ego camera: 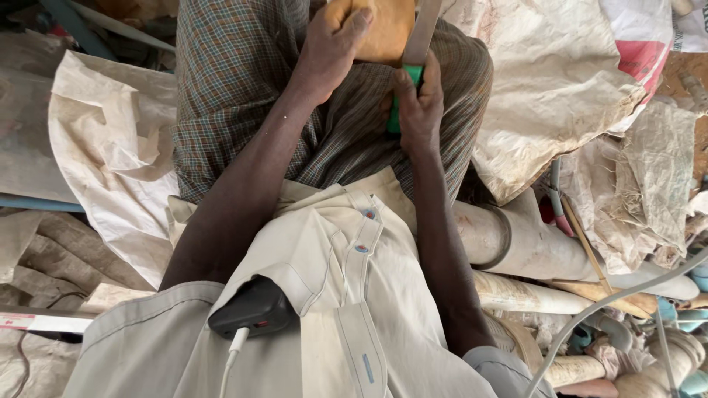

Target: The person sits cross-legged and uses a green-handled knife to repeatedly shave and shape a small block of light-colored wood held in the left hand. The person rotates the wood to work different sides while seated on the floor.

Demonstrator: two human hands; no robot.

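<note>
Wood [383, 29], a tan block with a rounded top, sits on my lap against the checked cloth [243, 81] of my wrap, at the upper edge of the view. My left hand [332, 48] lies over its left side, fingers pressed together and curled onto the face, thumb along the top. My right hand [419, 103] is closed around a green handle [404, 92], and a flat grey blade [422, 33] runs up from it along the block's right edge, touching it.

I judge the block stiff and fairly light, dry enough not to slip, best held by its broad face and far edge as my left hand does. The blade looks thin and springy (the handle is the only safe place to grip it), and my left fingers lie near its line.

To my right lie pale pipes [509, 243], one with a collar, wooden sticks [590, 258] and a grey cable [612, 302]. Crumpled sacks [560, 88] crowd both sides, leaving little elbow room. A black device [254, 309] with a white lead is clipped on my shirt [354, 309].
</note>
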